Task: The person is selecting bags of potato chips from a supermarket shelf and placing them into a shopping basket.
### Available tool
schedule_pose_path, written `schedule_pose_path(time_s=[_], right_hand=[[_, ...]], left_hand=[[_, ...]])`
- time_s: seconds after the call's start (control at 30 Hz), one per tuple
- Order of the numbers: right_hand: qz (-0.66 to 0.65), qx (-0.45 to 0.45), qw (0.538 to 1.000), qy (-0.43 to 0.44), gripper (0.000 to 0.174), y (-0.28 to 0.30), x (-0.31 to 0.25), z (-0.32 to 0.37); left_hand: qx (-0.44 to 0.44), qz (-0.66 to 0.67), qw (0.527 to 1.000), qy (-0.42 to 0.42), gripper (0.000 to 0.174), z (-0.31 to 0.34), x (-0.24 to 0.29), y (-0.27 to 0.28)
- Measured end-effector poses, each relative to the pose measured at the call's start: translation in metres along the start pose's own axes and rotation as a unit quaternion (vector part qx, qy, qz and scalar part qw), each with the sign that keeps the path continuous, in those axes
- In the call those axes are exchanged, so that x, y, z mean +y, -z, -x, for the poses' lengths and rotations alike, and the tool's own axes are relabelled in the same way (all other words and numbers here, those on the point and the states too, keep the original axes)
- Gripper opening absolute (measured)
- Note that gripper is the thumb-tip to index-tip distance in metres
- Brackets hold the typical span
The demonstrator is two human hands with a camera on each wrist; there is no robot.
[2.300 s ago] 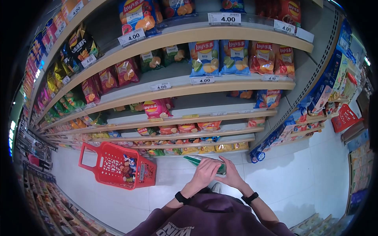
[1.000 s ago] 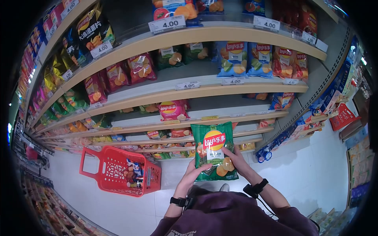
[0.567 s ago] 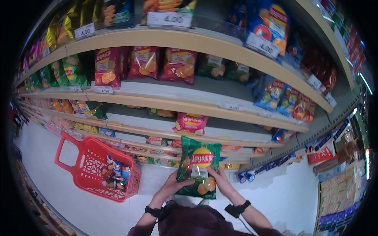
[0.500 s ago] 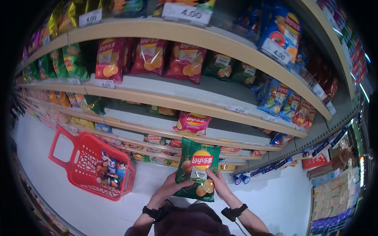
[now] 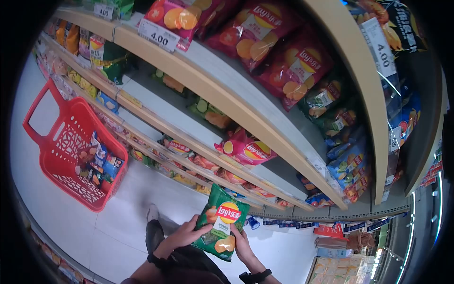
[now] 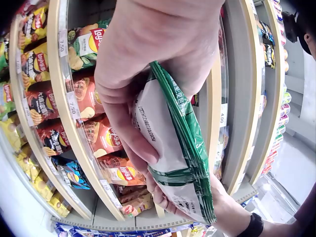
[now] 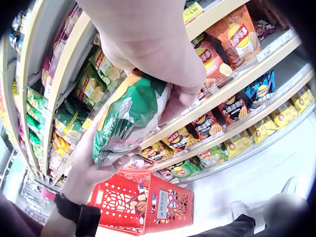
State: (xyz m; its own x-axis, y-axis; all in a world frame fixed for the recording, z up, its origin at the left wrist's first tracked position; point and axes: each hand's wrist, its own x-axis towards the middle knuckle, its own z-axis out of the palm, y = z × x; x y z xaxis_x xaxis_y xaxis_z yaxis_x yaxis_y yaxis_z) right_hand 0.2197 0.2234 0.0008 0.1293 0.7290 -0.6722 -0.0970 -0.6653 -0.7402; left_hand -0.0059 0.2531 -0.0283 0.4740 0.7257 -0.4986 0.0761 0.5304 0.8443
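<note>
A green Lay's chip bag (image 5: 222, 221) is held in front of the person's body, its printed front facing up at the head camera. My left hand (image 5: 185, 233) grips its left side, thumb over the front. At the right side my right hand (image 5: 242, 242) holds it, thumb also on the front. In the left wrist view the white back of the bag (image 6: 165, 133) shows, with fingers of the left hand (image 6: 153, 44) curled beneath it. The right wrist view shows the bag (image 7: 131, 116) between the right hand (image 7: 153, 49) and the left.
A red shopping basket (image 5: 113, 188) with several packets (image 5: 101, 163) in it stands on the floor at left. Shelves curve across the front, their beige edge (image 5: 224, 106) carrying price tags. A pink Lay's bag (image 5: 248, 149) and magenta ones (image 5: 257, 33) lie on them.
The bag has turned from nearly edge-on to front-up between both hands, and both hands now hold its sides. The head view has tilted and moved, with the basket shifting left.
</note>
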Motion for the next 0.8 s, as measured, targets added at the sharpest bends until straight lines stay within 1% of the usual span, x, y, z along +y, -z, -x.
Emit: schedule_pose_path(time_s=[0.03, 0.1, 0.23, 0.27, 0.37, 0.43, 0.5, 0.53, 0.63, 0.67, 0.77, 0.8], right_hand=[[-0.001, -0.001, 1.0, 0.001, 0.056, -0.001, 0.0, 0.0], [-0.008, -0.005, 1.0, 0.007, 0.055, -0.008, -0.003, -0.001], [-0.017, 0.001, 1.0, 0.014, 0.053, -0.018, -0.012, 0.003], [-0.014, -0.003, 0.999, 0.033, 0.053, -0.019, -0.014, 0.005], [-0.011, -0.014, 0.996, 0.088, 0.054, -0.021, -0.024, 0.016], [0.011, -0.003, 0.991, 0.13, 0.052, -0.023, -0.035, 0.023], [-0.014, 0.004, 0.986, 0.165, 0.051, -0.03, -0.053, 0.035], [-0.023, 0.005, 0.982, 0.186, 0.05, -0.033, -0.062, 0.042], [-0.039, 0.021, 0.969, 0.243, 0.048, -0.033, -0.075, 0.05], [-0.066, 0.013, 0.964, 0.256, 0.049, -0.035, -0.08, 0.053], [-0.109, -0.006, 0.956, 0.274, 0.054, -0.032, -0.08, 0.055], [-0.125, -0.034, 0.952, 0.277, 0.054, -0.034, -0.084, 0.062]], left_hand=[[-0.011, 0.036, 0.999, -0.012, 0.067, -0.005, -0.006, 0.002], [-0.01, 0.03, 0.999, -0.018, 0.066, -0.012, -0.013, 0.008], [-0.002, 0.021, 0.998, -0.053, 0.062, -0.008, 0.005, 0.02], [0.002, 0.045, 0.997, -0.07, 0.059, -0.007, 0.009, 0.021], [-0.017, 0.084, 0.99, -0.112, 0.056, 0.003, 0.027, 0.023], [-0.044, 0.088, 0.986, -0.134, 0.066, 0.009, 0.037, 0.025], [-0.062, 0.068, 0.985, -0.148, 0.073, 0.021, 0.053, 0.024], [-0.077, 0.032, 0.984, -0.157, 0.079, 0.024, 0.06, 0.025], [-0.098, 0.066, 0.982, -0.145, 0.077, 0.038, 0.08, 0.018], [-0.081, 0.064, 0.984, -0.147, 0.073, 0.04, 0.083, 0.016], [-0.036, 0.043, 0.98, -0.189, 0.067, 0.043, 0.091, 0.013], [-0.036, 0.085, 0.978, -0.185, 0.061, 0.046, 0.095, 0.011]])
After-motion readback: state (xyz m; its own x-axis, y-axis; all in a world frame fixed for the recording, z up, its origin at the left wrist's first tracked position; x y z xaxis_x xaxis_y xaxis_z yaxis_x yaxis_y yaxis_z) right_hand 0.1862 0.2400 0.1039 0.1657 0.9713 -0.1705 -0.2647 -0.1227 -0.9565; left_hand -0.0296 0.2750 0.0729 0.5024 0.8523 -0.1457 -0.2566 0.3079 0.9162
